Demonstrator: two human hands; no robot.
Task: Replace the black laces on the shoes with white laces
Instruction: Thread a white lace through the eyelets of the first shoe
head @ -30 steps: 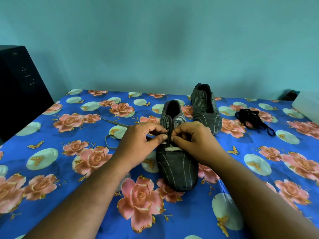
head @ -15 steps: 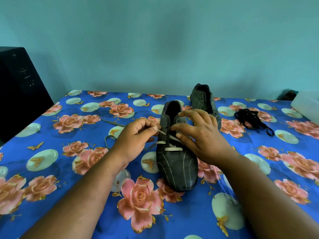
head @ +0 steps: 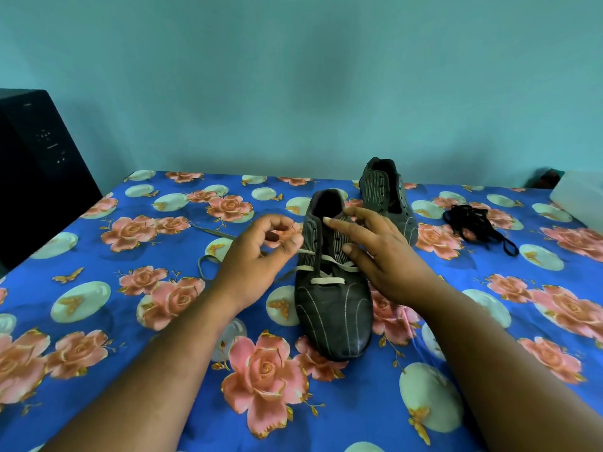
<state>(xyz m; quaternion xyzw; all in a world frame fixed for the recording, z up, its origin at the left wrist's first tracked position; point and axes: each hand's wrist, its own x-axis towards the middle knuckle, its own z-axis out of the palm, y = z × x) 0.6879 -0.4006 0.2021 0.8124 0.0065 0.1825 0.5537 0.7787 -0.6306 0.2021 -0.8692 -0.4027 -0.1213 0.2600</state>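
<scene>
Left hand [head: 257, 259] curled, pinching white lace [head: 328, 267] beside near shoe [head: 332, 308]; right hand [head: 385, 256] spread loose over eyelets, fingers touching the tongue.

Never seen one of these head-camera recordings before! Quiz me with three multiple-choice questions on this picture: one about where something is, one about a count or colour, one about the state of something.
1. Where does the pile of black laces lie?
A. inside the near shoe
B. on the sheet, right of the far shoe
C. in the left hand

2. How many shoes are on the floral sheet?
A. one
B. two
C. three

3. How far is the near shoe laced with the white lace?
A. only the lower eyelets
B. fully, and tied
C. not at all

Answers:
1 B: the black tangle sits on the sheet beside the far shoe.
2 B: a near and a far shoe show.
3 A: white lace crosses low down only; the upper eyelets are bare.
</scene>
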